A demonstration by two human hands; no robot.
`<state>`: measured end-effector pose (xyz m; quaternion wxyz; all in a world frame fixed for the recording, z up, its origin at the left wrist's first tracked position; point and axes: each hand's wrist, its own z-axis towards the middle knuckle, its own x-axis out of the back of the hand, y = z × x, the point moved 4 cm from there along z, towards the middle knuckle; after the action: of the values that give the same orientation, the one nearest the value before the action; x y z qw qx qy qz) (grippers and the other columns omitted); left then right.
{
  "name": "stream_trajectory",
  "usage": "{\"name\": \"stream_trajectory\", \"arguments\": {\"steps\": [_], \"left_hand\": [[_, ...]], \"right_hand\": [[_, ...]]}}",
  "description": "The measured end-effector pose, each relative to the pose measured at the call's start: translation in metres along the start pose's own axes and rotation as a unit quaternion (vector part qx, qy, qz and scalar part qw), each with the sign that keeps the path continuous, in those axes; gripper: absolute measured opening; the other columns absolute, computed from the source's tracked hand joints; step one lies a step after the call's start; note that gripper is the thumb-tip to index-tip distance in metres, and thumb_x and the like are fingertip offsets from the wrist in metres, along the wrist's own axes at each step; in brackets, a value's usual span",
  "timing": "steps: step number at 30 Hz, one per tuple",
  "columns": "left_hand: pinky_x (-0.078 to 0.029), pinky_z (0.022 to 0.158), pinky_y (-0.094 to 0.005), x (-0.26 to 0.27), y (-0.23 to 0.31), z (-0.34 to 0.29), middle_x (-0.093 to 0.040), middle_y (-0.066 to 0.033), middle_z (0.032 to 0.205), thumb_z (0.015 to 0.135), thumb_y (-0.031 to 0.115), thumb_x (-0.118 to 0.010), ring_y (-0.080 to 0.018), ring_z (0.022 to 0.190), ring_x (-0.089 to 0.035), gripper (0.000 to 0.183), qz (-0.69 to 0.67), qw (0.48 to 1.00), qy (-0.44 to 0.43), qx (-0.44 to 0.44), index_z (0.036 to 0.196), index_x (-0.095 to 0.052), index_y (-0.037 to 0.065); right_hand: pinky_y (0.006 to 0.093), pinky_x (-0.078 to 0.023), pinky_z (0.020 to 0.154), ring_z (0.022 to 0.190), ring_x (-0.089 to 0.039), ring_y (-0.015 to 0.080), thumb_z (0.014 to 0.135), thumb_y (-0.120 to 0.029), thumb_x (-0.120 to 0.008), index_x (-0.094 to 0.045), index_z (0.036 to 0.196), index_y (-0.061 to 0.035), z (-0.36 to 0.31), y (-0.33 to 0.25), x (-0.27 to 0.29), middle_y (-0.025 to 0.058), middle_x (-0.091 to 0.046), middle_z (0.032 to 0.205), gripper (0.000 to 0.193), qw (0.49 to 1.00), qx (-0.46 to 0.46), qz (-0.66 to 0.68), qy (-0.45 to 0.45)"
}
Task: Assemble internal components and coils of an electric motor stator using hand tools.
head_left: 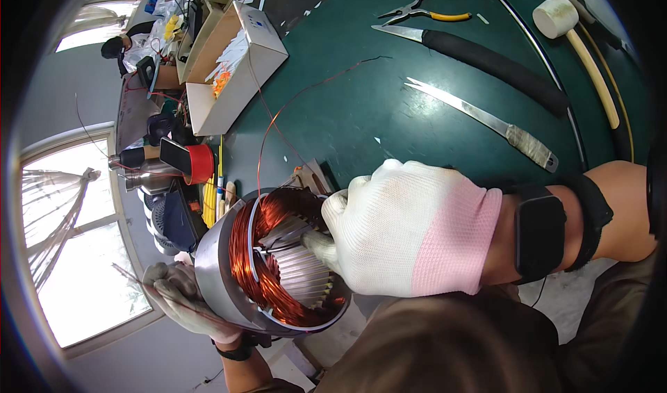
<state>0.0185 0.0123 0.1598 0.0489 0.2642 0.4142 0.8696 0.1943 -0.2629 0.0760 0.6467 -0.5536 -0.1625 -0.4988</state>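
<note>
A motor stator [217,262], a grey metal ring with copper windings [281,309] bulging at its open end, is tilted toward me at the table's edge. White cord runs around the windings, and loose copper wires rise from them. My left hand [186,297], in a pale glove, grips the stator's outer shell at its far left. My right hand [403,226], in a white glove with a pink cuff, is closed, with its fingers reaching into the slotted bore [302,271]. Thin dark strands show beside those fingertips; whatever they pinch is hidden.
On the green table [333,108] lie yellow-handled pliers [424,9], a black-handled knife [493,63], a wrapped-handle blade [486,115] and a white-headed mallet [556,18]. A white box [240,73] with paper strips stands left. A red tape roll [201,164] and bottles crowd the far left.
</note>
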Motion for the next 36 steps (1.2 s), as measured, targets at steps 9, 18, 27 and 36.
{"name": "stream_trajectory", "arguments": {"steps": [9,18,27,36], "left_hand": [[-0.032,0.060,-0.0216,-0.008,0.019,-0.009,-0.037,0.0030,0.078,0.113,0.034,-0.047,-0.0068,0.066,-0.034,0.034,0.036,0.997,-0.013,-0.062,0.120,-0.053,0.002],[-0.036,0.059,-0.0219,-0.001,0.013,-0.015,-0.039,0.0037,0.069,0.109,0.039,-0.056,-0.0051,0.061,-0.035,0.036,0.073,0.991,-0.041,-0.102,0.113,-0.052,0.004],[-0.046,0.077,-0.0184,0.006,0.021,-0.020,-0.051,0.0026,0.081,0.113,0.030,-0.048,-0.0042,0.074,-0.050,0.023,0.066,0.997,-0.023,-0.042,0.109,-0.051,0.008],[-0.056,0.090,-0.0256,-0.001,0.016,-0.017,-0.058,-0.0012,0.097,0.112,0.026,-0.050,-0.0060,0.087,-0.060,0.017,-0.052,0.988,-0.137,-0.042,0.115,-0.051,0.009]], "right_hand": [[0.0420,-0.053,0.050,0.063,-0.069,0.0349,0.099,-0.037,-0.060,-0.074,0.099,0.0025,0.000,0.011,-0.001,0.0213,-0.067,0.074,0.041,0.997,-0.008,0.062,-0.036],[0.0285,-0.039,0.042,0.059,-0.056,0.0215,0.087,-0.024,-0.069,-0.079,0.119,-0.0112,-0.007,0.005,-0.005,0.0144,-0.063,0.074,0.036,0.985,0.154,-0.074,0.010],[0.0286,-0.030,0.039,0.048,-0.040,0.0147,0.083,-0.032,-0.074,-0.083,0.110,-0.0266,-0.016,-0.003,0.033,0.0006,-0.036,0.061,0.029,0.983,0.099,-0.151,0.020],[0.0296,-0.030,0.041,0.049,-0.040,0.0146,0.082,-0.033,-0.075,-0.082,0.101,-0.0313,-0.020,0.019,0.035,0.0000,-0.040,0.062,0.020,0.986,0.098,-0.131,0.045]]}}
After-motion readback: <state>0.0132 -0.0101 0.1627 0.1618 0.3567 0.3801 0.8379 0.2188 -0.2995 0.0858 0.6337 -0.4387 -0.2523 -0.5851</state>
